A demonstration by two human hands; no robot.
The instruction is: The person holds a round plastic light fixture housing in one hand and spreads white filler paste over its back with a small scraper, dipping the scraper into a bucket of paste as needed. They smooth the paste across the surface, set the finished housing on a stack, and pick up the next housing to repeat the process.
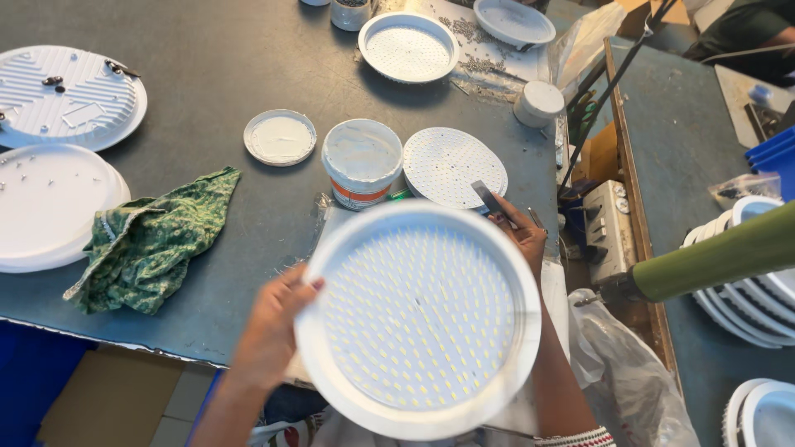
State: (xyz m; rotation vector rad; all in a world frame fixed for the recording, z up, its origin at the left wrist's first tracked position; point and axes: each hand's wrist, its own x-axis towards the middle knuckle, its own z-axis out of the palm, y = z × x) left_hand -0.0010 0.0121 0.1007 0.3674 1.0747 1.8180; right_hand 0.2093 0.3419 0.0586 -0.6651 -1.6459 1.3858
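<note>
A round white lamp housing (418, 319) with a board of many small yellow diodes faces me at the table's near edge. My left hand (277, 323) grips its left rim. My right hand (523, 236) holds its upper right rim together with a thin flat grey blade (486, 197). Just behind the housing stand an open white tub of white paste (362, 163), its loose lid (280, 136) and a round white diode board (454, 165).
A green patterned cloth (149, 240) lies at left beside two white round plates (62, 95) (50, 207). Two more housings (408, 47) (513, 21) and loose screws sit at the back. Stacked housings (745, 290) and a green tube (720, 252) are at right.
</note>
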